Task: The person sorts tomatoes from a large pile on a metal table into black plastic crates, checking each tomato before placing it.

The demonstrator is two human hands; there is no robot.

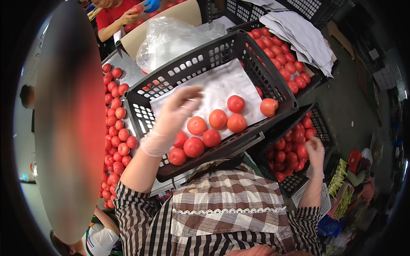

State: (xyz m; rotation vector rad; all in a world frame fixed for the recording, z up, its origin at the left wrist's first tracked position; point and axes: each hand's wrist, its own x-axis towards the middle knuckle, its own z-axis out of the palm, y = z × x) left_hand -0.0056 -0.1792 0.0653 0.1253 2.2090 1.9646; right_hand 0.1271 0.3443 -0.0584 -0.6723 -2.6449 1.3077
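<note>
My left hand (179, 112), in a thin clear glove, hovers over a black plastic crate (205, 64) lined with white paper (211, 80); its fingers are blurred and I see nothing held. Several red tomatoes (217, 119) lie in the crate, mostly along the side near me, and one tomato (269, 107) rests at its right corner. My right hand (315, 150), gloved too, reaches down to the right at a lower black crate (320, 124) full of tomatoes (290, 156). Its fingertips are by the tomatoes; whether they grip one is unclear.
Many tomatoes (117, 140) lie on a metal table at left. Behind the crate are a clear plastic bag (173, 41) and a co-worker's hand (129, 16) with a tomato. Another tomato crate with paper sheets (294, 35) stands at the upper right. Something blurred covers the far left.
</note>
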